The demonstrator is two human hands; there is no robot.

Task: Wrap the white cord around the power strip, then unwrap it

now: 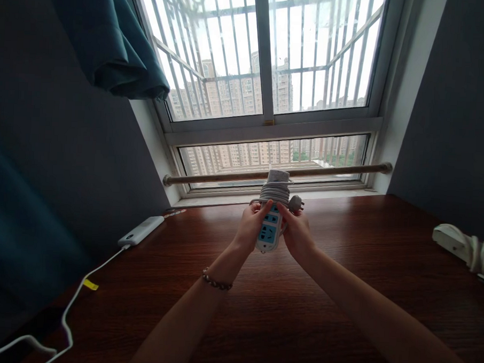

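A white power strip (268, 233) with blue socket faces is held up over the brown wooden tabletop, its long side pointing away from me. Its grey-white cord (275, 192) is wound in several turns around the far half. My left hand (251, 224) grips the strip's left side, thumb on top near the coils. On the opposite side my right hand (296, 229) holds it in the same way, with the thumb by the cord. The plug (296, 203) sticks out to the right just above my right hand. The fingers under the strip are mostly hidden.
At the left edge of the tabletop (341, 303) lies a white power bank (141, 230) with a white cable (79, 292) running toward me. Another white power strip (451, 241) wrapped in cord lies far right. Behind are a horizontal rail (330, 171) and a barred window.
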